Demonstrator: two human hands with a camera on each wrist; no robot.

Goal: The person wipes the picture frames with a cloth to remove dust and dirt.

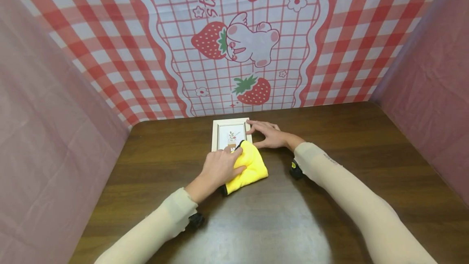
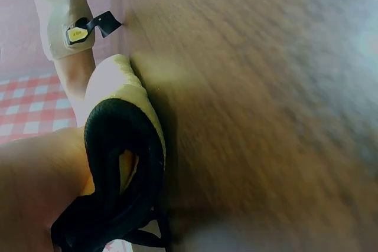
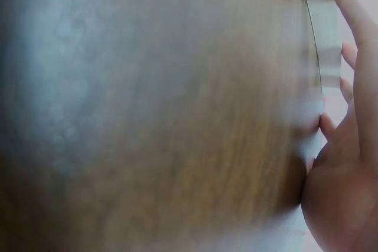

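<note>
My left hand [image 1: 220,166] holds a folded yellow cloth [image 1: 253,165] with black edging. Part of the cloth covers the lower right of a cream picture frame [image 1: 215,135], which shows a small plant print. My right hand [image 1: 271,133] rests at the frame's right side. Its fingertips touch the edge near the upper corner, and its thumb lies lower down. In the left wrist view, the cloth's black edging [image 2: 127,175] loops beneath the left hand. From the right wrist, the frame's side [image 3: 322,28] shows beside the right hand [image 3: 348,163].
The brown wooden table [image 1: 165,154] extends around the frame. Behind it hangs a red and white strawberry-print cloth [image 1: 293,52]. Pink drapes [image 1: 51,125] flank both sides. Black straps [image 1: 296,170] are at the wrists, below the cream sleeves [image 1: 351,190].
</note>
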